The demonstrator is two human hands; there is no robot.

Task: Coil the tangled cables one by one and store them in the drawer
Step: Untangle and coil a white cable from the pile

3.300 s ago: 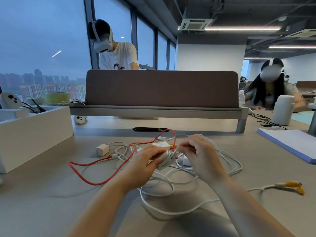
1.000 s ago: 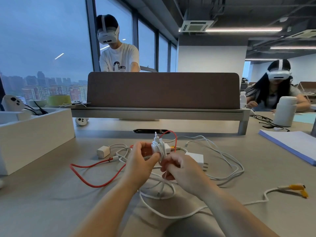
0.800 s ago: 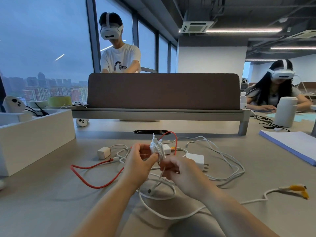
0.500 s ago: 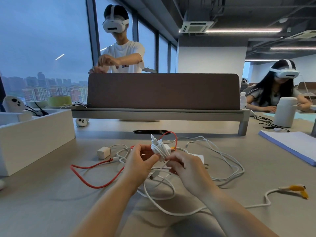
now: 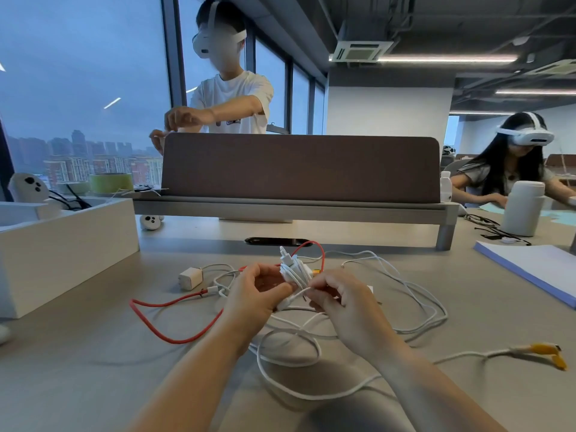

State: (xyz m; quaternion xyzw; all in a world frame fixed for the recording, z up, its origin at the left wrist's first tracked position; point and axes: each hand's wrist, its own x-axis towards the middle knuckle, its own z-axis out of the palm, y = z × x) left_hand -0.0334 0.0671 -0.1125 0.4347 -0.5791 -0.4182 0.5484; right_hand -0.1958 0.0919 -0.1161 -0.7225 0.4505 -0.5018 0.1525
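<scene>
White cable, wound into a small tight coil (image 5: 293,271), sits upright between our two hands above the middle of the tabletop (image 5: 93,385), with one plug poking up from its top. Our left hand (image 5: 255,294) curls around the coil from the left, thumb and fingers pinching it. Our right hand (image 5: 346,304) has its fingers bent and pinches a loose strand that comes off the coil near its lower end.

Under and around our hands, the loose white cables (image 5: 414,294) lie in overlapping loops on the tabletop, spreading toward the right edge. One strand runs out to a pair of yellow connectors (image 5: 545,352) near that edge. A red cable (image 5: 162,325) loops across the tabletop to the left of our hands and arches up behind the coil. A small white charger cube (image 5: 190,278) rests just beyond it, left of the tangle.

A white box (image 5: 62,244) stands at the left edge, a stack of paper (image 5: 536,266) lies at the right edge, and a brown divider panel (image 5: 299,169) runs along the far edge.
</scene>
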